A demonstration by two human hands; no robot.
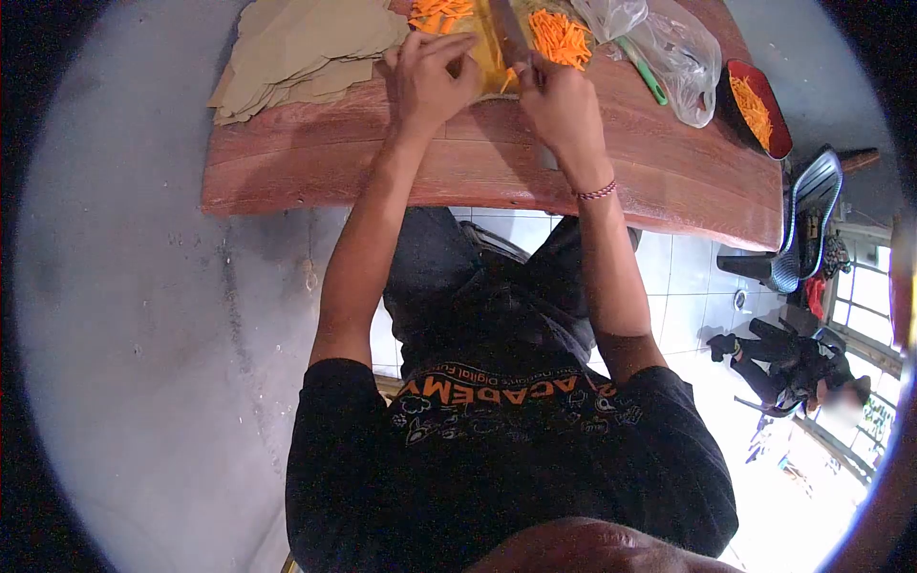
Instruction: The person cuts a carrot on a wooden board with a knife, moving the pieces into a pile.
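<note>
My right hand [564, 110], with a braided bracelet at the wrist, grips a knife [509, 33] by its handle. The blade points away from me over a yellowish cutting board [488, 57]. Just left of the knife is my left hand [435, 84], its fingers bent and a gap showing between thumb and forefinger. I see nothing held in it. Shredded carrot [561, 39] is heaped right of the blade, and more carrot strips [441, 13] lie beyond my left hand. A few orange bits sit by the knife's heel.
Flat brown cardboard sheets [301, 53] are stacked on the wooden table [334, 158] at left. To the right lie a clear plastic bag [683, 62], a green handle [648, 74] and a dark red tray [778, 124] of carrot shreds. Another person [788, 363] sits far right, near chairs.
</note>
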